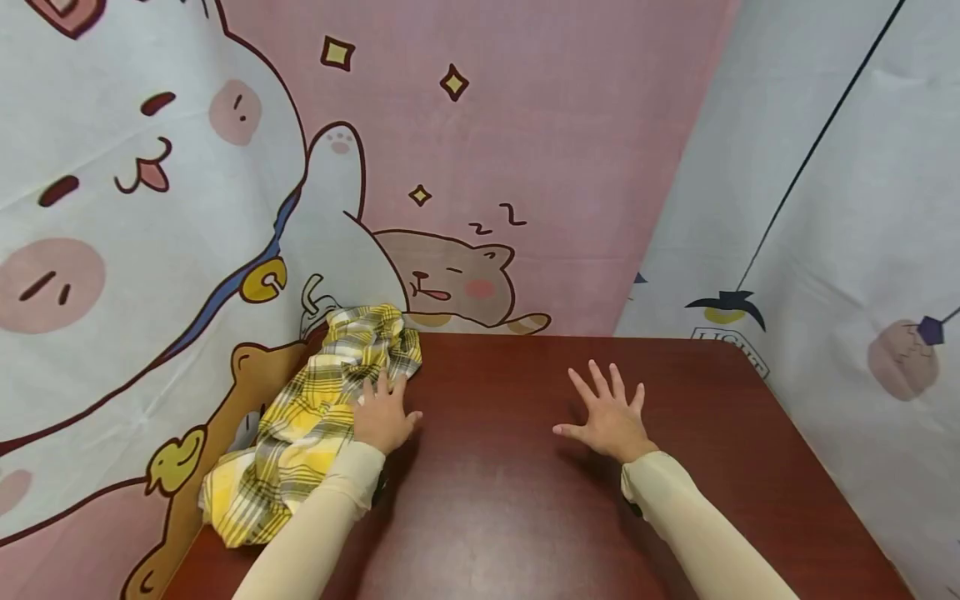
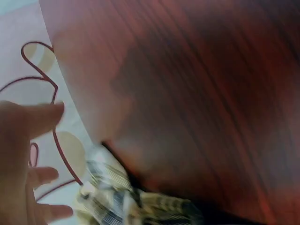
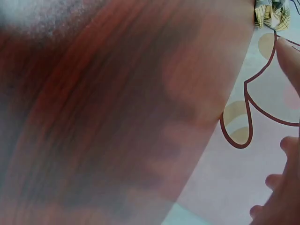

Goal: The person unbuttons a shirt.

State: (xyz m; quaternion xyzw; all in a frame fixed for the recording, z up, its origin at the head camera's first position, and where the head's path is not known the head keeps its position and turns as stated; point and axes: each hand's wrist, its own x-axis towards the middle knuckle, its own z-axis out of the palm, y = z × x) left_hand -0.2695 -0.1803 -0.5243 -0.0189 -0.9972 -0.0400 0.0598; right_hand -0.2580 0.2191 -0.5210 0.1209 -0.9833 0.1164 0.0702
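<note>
Crumpled along the table's left side lies a yellow, white and grey plaid cloth (image 1: pixel 307 417); its folds also show at the bottom of the left wrist view. My left hand (image 1: pixel 384 417) is spread beside the cloth's right edge, overlapping it in the head view, and holds nothing. On the other side, my right hand (image 1: pixel 609 419) hovers with its fingers fanned out over the dark red-brown table (image 1: pixel 487 500), its shadow falling below it. In the right wrist view only the thumb (image 3: pixel 289 58) and some fingertips appear at the right edge.
A printed curtain (image 1: pixel 525 150) with cartoon animals hangs behind the table's back edge and along its left side. White patterned fabric (image 1: pixel 847 250) hangs along the right side. Light-coloured sleeves cover both forearms.
</note>
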